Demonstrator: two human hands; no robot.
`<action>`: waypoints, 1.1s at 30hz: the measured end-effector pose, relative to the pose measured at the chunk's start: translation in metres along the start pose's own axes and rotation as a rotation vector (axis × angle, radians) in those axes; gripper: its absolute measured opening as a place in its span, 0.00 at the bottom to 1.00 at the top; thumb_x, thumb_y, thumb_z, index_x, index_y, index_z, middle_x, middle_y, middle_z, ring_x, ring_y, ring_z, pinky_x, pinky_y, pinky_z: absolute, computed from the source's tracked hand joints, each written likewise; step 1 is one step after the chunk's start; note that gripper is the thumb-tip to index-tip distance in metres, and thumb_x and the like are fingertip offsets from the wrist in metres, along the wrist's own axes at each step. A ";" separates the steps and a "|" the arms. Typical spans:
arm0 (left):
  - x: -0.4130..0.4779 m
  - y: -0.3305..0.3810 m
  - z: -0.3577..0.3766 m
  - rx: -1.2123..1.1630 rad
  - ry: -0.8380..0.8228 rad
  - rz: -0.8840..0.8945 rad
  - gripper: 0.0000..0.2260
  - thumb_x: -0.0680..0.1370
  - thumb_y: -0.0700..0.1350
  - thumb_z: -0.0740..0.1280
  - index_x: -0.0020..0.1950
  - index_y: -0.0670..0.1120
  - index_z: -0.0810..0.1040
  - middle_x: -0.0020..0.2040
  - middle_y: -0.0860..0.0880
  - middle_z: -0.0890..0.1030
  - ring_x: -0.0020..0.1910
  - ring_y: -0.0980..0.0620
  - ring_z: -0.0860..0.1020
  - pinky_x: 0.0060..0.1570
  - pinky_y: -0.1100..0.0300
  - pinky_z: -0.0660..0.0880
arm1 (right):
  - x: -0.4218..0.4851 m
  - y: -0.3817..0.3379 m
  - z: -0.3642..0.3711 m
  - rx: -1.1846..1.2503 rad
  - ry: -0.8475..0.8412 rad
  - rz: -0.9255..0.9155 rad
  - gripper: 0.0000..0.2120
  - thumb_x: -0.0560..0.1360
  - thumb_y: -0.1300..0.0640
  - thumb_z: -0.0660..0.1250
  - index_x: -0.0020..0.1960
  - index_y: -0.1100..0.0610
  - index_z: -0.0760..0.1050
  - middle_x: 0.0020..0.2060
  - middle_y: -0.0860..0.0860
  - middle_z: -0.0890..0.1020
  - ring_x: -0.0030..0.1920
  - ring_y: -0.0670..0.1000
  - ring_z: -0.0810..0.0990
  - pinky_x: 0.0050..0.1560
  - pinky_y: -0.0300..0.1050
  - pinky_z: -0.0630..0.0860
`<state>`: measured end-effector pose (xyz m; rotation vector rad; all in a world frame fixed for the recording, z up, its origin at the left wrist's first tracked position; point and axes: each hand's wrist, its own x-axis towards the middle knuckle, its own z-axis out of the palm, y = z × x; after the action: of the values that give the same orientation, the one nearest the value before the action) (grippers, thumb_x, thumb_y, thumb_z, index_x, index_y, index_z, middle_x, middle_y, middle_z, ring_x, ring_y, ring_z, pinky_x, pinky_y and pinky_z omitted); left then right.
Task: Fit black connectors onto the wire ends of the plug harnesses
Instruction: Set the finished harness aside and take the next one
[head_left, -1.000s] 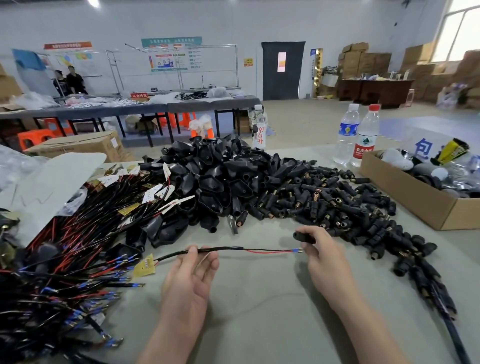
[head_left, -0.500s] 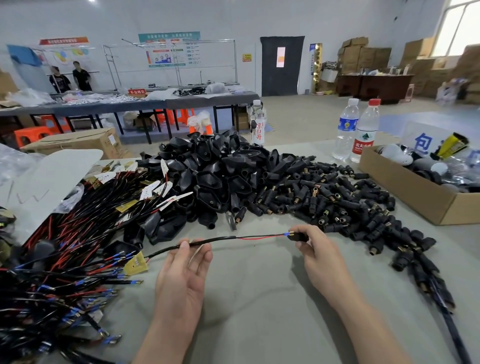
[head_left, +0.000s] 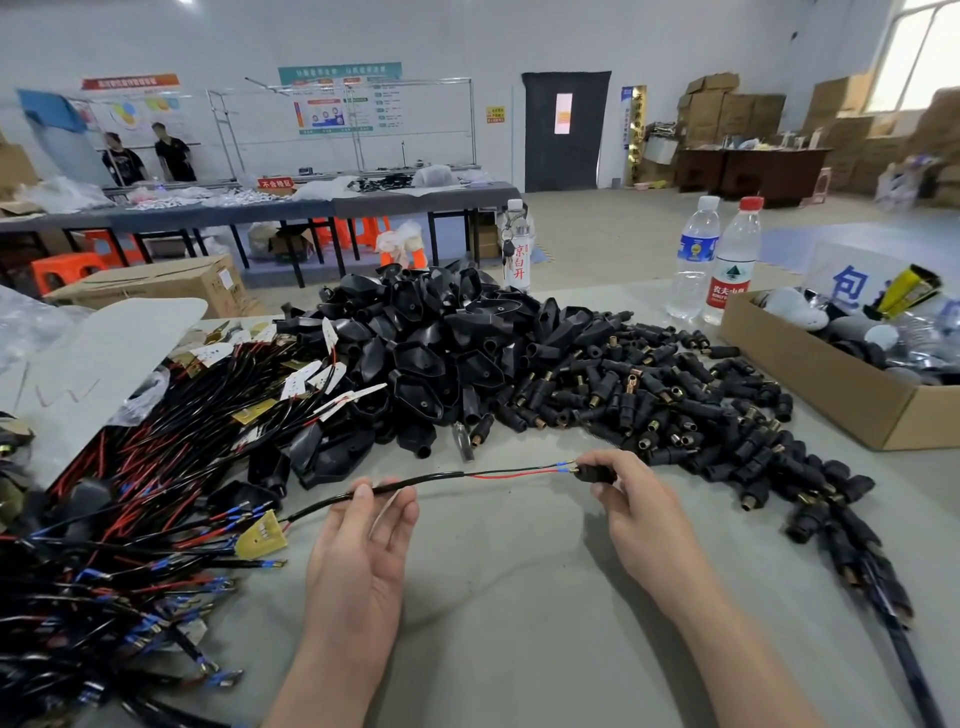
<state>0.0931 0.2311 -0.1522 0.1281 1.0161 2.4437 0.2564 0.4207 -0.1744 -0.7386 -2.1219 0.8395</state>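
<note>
A: Entry one?
B: Left hand (head_left: 358, 561), bare, slender fingers; left forearm (head_left: 322, 686) bare to the lower edge of view.
A: Entry two?
B: Right hand (head_left: 639, 514), bare; right forearm (head_left: 737, 660) bare likewise, running to the lower edge. Both unsleeved along all that shows.
</note>
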 end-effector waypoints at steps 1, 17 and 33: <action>0.000 0.000 0.000 -0.001 0.000 0.001 0.03 0.82 0.41 0.63 0.52 0.43 0.76 0.46 0.44 0.85 0.46 0.48 0.85 0.44 0.59 0.82 | 0.000 -0.001 0.000 -0.004 -0.003 -0.002 0.20 0.78 0.69 0.62 0.55 0.44 0.75 0.49 0.40 0.79 0.50 0.36 0.74 0.47 0.26 0.67; -0.004 -0.002 0.005 0.068 0.029 0.096 0.04 0.81 0.43 0.65 0.49 0.44 0.76 0.42 0.45 0.85 0.43 0.49 0.85 0.44 0.60 0.81 | -0.005 -0.016 0.004 -0.234 -0.068 -0.074 0.13 0.78 0.61 0.66 0.55 0.43 0.74 0.50 0.34 0.73 0.52 0.41 0.71 0.48 0.38 0.68; -0.003 -0.005 0.003 0.219 0.172 0.214 0.09 0.81 0.48 0.66 0.50 0.42 0.74 0.45 0.44 0.81 0.40 0.50 0.85 0.41 0.61 0.82 | -0.019 -0.038 0.018 -0.156 -0.286 -0.217 0.29 0.78 0.68 0.58 0.65 0.35 0.70 0.55 0.39 0.68 0.55 0.43 0.72 0.53 0.44 0.76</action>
<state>0.0983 0.2344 -0.1531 0.1056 1.4118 2.5609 0.2444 0.3774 -0.1631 -0.4746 -2.4925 0.7004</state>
